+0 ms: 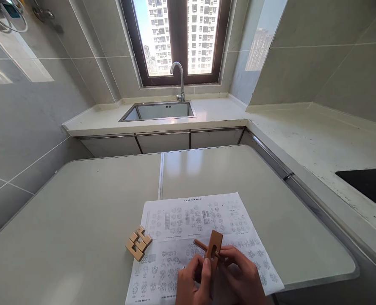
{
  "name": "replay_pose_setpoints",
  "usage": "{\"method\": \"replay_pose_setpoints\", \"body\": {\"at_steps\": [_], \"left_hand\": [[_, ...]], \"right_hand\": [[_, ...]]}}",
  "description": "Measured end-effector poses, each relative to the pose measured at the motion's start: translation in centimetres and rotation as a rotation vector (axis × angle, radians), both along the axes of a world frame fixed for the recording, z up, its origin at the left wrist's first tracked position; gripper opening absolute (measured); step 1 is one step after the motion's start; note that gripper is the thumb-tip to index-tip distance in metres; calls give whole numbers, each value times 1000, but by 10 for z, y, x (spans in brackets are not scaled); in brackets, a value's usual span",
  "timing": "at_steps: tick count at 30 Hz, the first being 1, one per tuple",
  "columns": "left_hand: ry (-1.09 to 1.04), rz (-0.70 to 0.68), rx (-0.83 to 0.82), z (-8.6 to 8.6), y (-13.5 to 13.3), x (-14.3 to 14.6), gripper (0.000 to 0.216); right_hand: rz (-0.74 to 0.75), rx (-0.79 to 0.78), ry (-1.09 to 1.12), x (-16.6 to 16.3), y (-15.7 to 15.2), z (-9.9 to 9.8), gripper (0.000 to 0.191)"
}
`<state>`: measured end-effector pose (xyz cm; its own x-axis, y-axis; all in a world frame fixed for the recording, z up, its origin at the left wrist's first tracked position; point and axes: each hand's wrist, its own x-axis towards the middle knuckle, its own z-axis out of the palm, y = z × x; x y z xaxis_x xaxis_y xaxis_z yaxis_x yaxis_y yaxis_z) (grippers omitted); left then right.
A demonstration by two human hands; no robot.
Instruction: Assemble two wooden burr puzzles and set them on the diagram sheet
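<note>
We count two hands at work and one thing between them: our left hand (192, 283) and our right hand (241, 274) both close around a dark brown slotted wooden block (214, 246), held upright just above the near end of the table, the left thumb pressed against its lower face and the right fingers wrapped in from the other side. One thin wooden rod (200, 244) sticks out of the block toward the left. Under the hands lies one white printed sheet of diagrams (203, 214), its near right corner reaching the table's front edge. Touching the sheet's left edge sits one cluster of pale interlocked wooden pieces (139, 243); how many pieces it has, we cannot tell. The pale grey table (80, 220) has one seam down its middle, with its left half and far end bare. Beyond it are one steel sink (161, 111) and one curved tap (179, 80).
</note>
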<state>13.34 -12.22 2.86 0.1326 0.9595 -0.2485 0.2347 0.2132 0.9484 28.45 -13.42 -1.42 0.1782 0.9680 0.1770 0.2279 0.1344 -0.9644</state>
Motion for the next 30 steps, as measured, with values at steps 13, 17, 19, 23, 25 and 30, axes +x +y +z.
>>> {"method": "replay_pose_setpoints", "body": {"at_steps": [13,17,19,23,25,30], "left_hand": [[90,37,70,0,-1,4,52],[112,-2,52,-3,-1,3,51],[118,-16,47,-4,-2,3,50],[124,-42,50,-6,-1,3,47],[131,-54,62,-6,-1,3,47],[144,-92,85,-7,0,1,46]], "right_hand": [[10,33,-62,0,0,1,7],[18,49,-76,0,0,0,5],[25,81,-73,0,0,-2,2],[24,90,-50,2,0,-7,3],[31,91,-35,3,0,-9,5],[39,59,36,4,-1,-11,8]]}}
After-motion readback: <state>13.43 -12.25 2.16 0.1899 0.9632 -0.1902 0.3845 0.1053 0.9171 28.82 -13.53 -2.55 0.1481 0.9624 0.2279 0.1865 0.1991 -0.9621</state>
